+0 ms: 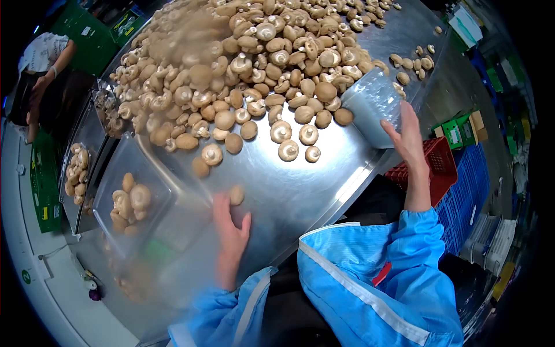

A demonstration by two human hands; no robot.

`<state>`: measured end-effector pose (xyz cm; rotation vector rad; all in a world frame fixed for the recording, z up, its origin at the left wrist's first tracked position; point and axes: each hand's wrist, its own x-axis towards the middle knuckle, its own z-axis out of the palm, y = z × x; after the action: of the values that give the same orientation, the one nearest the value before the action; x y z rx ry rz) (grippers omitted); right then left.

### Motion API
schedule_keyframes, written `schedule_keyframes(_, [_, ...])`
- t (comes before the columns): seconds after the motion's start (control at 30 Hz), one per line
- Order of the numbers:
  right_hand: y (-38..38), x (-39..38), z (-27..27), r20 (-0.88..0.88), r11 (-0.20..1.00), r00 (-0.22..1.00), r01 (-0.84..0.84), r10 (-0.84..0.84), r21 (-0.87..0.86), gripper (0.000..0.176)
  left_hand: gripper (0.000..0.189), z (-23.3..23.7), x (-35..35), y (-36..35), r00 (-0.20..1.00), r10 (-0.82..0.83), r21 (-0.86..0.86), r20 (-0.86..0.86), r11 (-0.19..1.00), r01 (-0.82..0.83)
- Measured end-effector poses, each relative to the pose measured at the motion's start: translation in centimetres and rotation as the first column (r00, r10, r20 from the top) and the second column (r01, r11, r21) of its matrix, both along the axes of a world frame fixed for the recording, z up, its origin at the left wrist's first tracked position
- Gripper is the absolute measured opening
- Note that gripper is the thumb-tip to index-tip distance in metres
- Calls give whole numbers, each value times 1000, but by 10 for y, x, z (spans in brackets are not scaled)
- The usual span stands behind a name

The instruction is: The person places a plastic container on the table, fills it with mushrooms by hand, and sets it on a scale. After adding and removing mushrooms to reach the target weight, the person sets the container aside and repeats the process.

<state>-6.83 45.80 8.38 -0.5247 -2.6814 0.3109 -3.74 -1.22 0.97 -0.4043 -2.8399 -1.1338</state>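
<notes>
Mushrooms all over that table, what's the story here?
A person in blue sleeves is at a metal table with a big pile of mushrooms on it. Their left hand is down by a single mushroom near the table's edge. Their right hand is at a stack of clear trays beside the pile. Over to the left, a clear tray has a few mushrooms in it, and another person stands beyond.
</notes>
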Motion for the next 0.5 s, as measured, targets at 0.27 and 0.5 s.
schedule_keyframes(0.27, [10, -7, 0, 143, 995, 986, -84, 90, -49, 97, 65, -17, -36, 24, 995, 61, 137, 78, 988, -72])
schedule_keyframes(0.5, [-8, -6, 14, 83, 995, 996, -7, 16, -104, 95, 68, -4, -64, 63, 998, 58, 62, -30, 997, -56])
